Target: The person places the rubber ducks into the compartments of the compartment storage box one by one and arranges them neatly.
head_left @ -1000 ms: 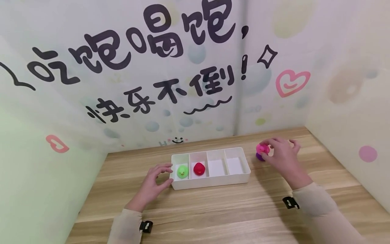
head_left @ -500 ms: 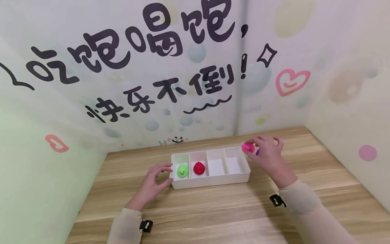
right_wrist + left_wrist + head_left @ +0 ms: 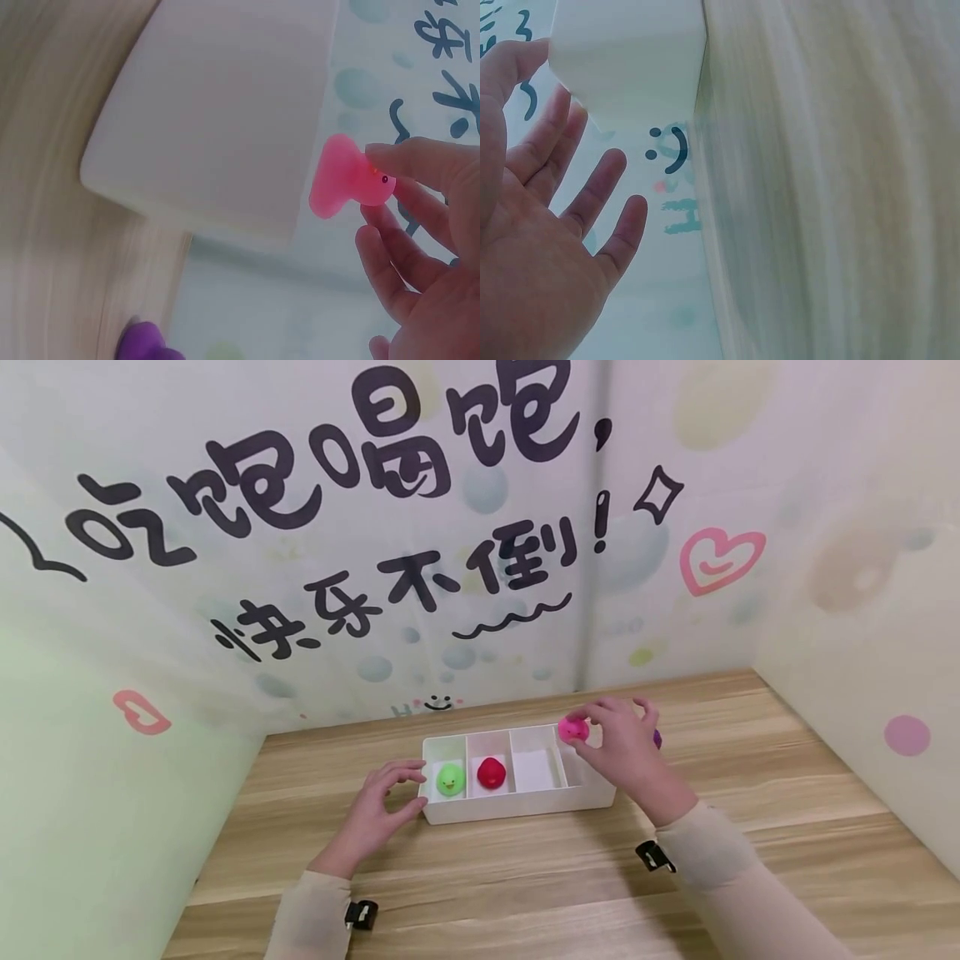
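Observation:
A white box [image 3: 517, 810] with several compartments stands on the table. In its leftmost compartment sits a green rubber duck [image 3: 451, 780], and beside it, one compartment over, a red rubber duck [image 3: 491, 773]. My left hand [image 3: 378, 802] touches the box's left end with thumb and fingertips; the left wrist view shows its other fingers [image 3: 604, 184] spread. Between thumb and fingers my right hand [image 3: 626, 747] pinches a pink rubber duck [image 3: 351, 176] above the back of the rightmost compartment. A purple rubber toy [image 3: 148, 343] lies right of the box, mostly hidden behind my right hand in the head view.
The wooden table [image 3: 465, 885] meets a printed back wall [image 3: 337, 685] close behind the box. Side walls stand at left and right. Black clips [image 3: 362, 915] sit at both sleeves.
My right hand has lifted the pink duck off the purple toy's spot and carried it left over the box's right end. The left hand and box have stayed put.

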{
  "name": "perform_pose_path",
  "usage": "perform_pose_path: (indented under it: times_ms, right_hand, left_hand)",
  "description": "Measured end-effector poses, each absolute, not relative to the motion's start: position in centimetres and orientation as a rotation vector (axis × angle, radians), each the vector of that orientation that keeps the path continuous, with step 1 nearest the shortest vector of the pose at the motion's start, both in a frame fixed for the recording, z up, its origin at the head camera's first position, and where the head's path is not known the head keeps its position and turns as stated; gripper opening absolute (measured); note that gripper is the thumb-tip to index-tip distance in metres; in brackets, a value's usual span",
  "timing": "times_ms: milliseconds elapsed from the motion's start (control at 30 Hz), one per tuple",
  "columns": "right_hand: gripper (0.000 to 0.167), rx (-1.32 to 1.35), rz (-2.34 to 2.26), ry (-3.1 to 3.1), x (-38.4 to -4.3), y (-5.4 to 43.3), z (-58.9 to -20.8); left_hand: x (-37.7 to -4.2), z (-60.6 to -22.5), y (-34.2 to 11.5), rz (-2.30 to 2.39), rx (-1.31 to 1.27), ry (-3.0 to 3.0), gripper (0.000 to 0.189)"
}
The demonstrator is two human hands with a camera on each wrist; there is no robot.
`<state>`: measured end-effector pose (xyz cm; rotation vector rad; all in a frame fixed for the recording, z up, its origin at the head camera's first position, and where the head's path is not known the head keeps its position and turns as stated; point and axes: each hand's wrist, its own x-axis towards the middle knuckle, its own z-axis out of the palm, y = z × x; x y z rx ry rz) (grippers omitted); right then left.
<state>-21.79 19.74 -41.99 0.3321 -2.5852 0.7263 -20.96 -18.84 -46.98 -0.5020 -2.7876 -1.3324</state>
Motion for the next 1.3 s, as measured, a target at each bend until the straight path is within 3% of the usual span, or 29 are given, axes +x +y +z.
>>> perform_pose_path:
  times_ms: [800,1300]
  right_hand:
    - [0.026,0.639,0.707,-2.655,-22.2,16.6,-43.2]
    - [0.021,0.637,0.524,-2.882,-23.2,14.6,-44.0]
  left_hand:
    - [-21.2,-46.4,-18.5,-1.338,-0.531,-2.772,0.029]
    - [-21.1,-46.9,-18.9,-1.332,-0.5,-2.792,0.03]
